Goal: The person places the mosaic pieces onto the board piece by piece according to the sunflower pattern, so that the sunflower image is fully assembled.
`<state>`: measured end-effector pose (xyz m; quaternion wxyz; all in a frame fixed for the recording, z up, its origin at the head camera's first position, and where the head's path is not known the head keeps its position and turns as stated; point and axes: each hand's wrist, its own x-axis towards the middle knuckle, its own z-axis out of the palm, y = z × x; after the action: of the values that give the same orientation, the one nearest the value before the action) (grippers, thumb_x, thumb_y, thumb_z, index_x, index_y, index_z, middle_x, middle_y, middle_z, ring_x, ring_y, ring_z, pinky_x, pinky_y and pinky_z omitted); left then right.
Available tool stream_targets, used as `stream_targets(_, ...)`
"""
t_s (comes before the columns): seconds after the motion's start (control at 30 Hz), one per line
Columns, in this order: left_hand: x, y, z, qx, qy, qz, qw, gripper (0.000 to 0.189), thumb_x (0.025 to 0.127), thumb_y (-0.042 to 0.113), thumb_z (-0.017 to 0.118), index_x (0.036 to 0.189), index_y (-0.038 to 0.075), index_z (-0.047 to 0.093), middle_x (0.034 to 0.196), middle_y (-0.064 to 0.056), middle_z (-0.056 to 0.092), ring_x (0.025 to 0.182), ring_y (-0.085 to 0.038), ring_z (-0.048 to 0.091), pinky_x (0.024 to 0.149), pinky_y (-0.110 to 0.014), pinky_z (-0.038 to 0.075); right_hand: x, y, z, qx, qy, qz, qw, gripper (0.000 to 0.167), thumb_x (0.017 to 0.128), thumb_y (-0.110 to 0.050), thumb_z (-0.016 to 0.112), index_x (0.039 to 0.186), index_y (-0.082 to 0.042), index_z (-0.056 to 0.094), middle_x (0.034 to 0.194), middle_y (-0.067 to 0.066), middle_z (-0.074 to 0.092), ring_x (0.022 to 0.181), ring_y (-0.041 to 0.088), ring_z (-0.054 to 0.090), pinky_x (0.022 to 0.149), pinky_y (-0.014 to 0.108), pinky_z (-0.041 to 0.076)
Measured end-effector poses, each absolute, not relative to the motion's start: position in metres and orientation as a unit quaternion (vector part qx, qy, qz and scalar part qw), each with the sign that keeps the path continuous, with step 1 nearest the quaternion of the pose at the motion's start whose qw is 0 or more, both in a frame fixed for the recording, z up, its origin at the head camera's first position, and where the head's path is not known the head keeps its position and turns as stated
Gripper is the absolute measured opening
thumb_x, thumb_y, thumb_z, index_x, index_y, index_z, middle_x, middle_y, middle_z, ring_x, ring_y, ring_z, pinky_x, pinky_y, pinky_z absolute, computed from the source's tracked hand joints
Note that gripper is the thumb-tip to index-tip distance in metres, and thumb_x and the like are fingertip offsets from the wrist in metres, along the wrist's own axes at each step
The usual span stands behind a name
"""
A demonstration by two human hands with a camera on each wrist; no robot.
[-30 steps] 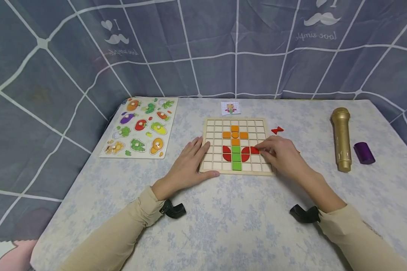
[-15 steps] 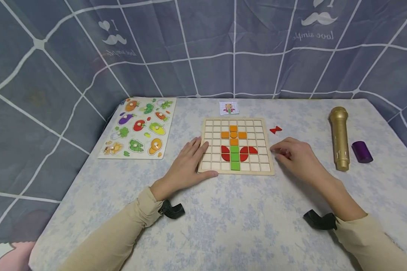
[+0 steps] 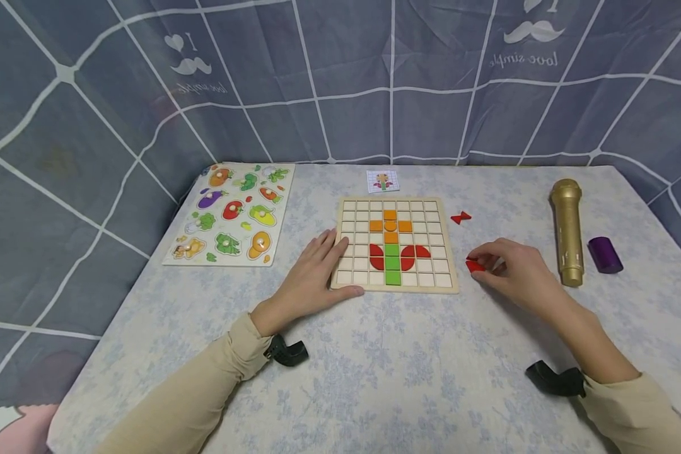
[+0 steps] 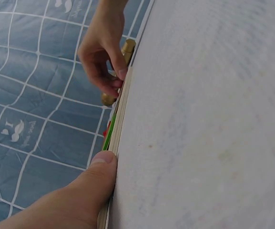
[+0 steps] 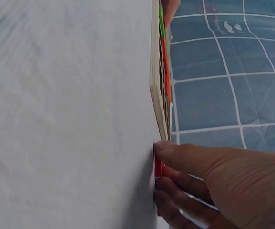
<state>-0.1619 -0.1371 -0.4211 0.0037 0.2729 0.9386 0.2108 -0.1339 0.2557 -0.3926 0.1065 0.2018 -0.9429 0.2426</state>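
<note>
A square wooden grid board (image 3: 431,214) lies flat, with orange, green and red pieces set in it as a flower shape. My left hand (image 3: 309,277) rests on its left edge, fingers extended and the thumb (image 4: 104,160) along the front edge. Just right of the board, my right hand (image 3: 513,271) pinches a small red piece (image 3: 475,266) at the tabletop between thumb and fingers. The right wrist view shows red (image 5: 158,166) between the thumb and fingers, which partly hide it. Two red triangular pieces (image 3: 461,217) lie beyond the board's right edge, their tips together.
Behind the board lies a small pattern card (image 3: 383,181) with a flower design. A vegetable puzzle board (image 3: 229,214) is at the left. A gold microphone-shaped object (image 3: 569,233) and a purple cylinder (image 3: 605,255) lie at the right. A grid-patterned curtain (image 3: 352,82) hangs behind the table.
My right hand has left a red piece in the board's grid, moved right off the board, and now pinches another red piece. My left hand stays at the board's left edge.
</note>
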Motion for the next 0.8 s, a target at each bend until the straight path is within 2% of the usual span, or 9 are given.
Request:
stream_targets(0.2,-0.162,-0.137,-0.422,0.269,0.94,0.209,0.01,0.104,0.091,0.065,0.071,0.168,0.009,0.027,0.175,-0.02,0.016,0.165,-0.033,0.011,0.135,-0.048,0.01,-0.131,0.248,-0.394,0.19,-0.944,0.254,0.094,0.027,0.083,-0.011,0.09,0.106,-0.007,0.077,0.093,0.003,0.072,0.082,0.018,0.066,0.067,0.03,0.057)
stream_targets(0.43,-0.162,-0.137,-0.421,0.271,0.939,0.211,0.006,0.105,0.091,0.064,0.072,0.167,0.008,0.028,0.174,-0.022,0.018,0.164,-0.034,0.013,0.134,-0.05,0.011,-0.132,0.242,-0.396,0.171,-0.949,0.244,0.102,0.021,0.082,-0.007,0.089,0.097,-0.007,0.075,0.089,0.004,0.07,0.079,0.018,0.064,0.065,0.029,0.056)
stream_targets(0.6,-0.161,-0.138,-0.42,0.272,0.939,0.209,0.003,0.105,0.091,0.064,0.072,0.167,0.007,0.028,0.174,-0.022,0.019,0.164,-0.034,0.013,0.134,-0.049,0.012,-0.131,0.241,-0.396,0.169,-0.947,0.253,0.106,0.02,0.081,-0.002,0.087,0.095,-0.008,0.075,0.091,0.005,0.071,0.081,0.019,0.065,0.067,0.031,0.056)
stream_targets(0.8,-0.162,-0.138,-0.42,0.273,0.939,0.211,0.006,0.104,0.092,0.064,0.071,0.167,0.007,0.028,0.174,-0.022,0.018,0.164,-0.034,0.013,0.134,-0.049,0.011,-0.127,0.244,-0.396,0.141,-0.947,0.265,0.113,0.027,0.078,-0.011,0.093,0.097,-0.005,0.075,0.088,0.007,0.072,0.078,0.02,0.065,0.066,0.029,0.054)
